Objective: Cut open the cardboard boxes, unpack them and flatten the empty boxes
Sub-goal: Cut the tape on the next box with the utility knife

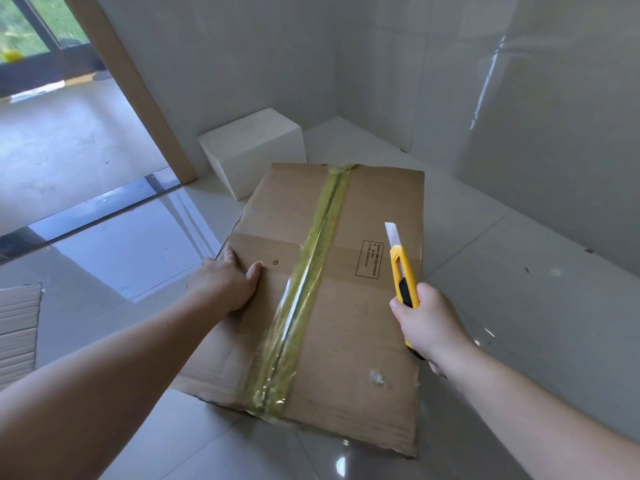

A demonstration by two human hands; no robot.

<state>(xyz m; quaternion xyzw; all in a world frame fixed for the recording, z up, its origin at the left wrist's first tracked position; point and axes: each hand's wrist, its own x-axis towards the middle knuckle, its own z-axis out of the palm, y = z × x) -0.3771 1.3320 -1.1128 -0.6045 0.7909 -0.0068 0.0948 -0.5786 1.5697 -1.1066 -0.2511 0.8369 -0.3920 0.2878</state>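
Yellow knife (401, 268) gripped; box (363, 323) pressed.

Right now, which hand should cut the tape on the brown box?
The right hand: it already grips the yellow knife, blade out, beside the tape. The left hand presses the brown box steady.

This looks like an unfurnished room in a home or flat. The floor (519, 289) is glossy pale tile, and the walls (381, 64) in the corner are faced with large grey-white tiles. A wooden door frame (138, 88) at the left opens onto a second room with a dull grey floor and a window (31, 26) showing greenery. A white box (252, 150) sits in the corner.
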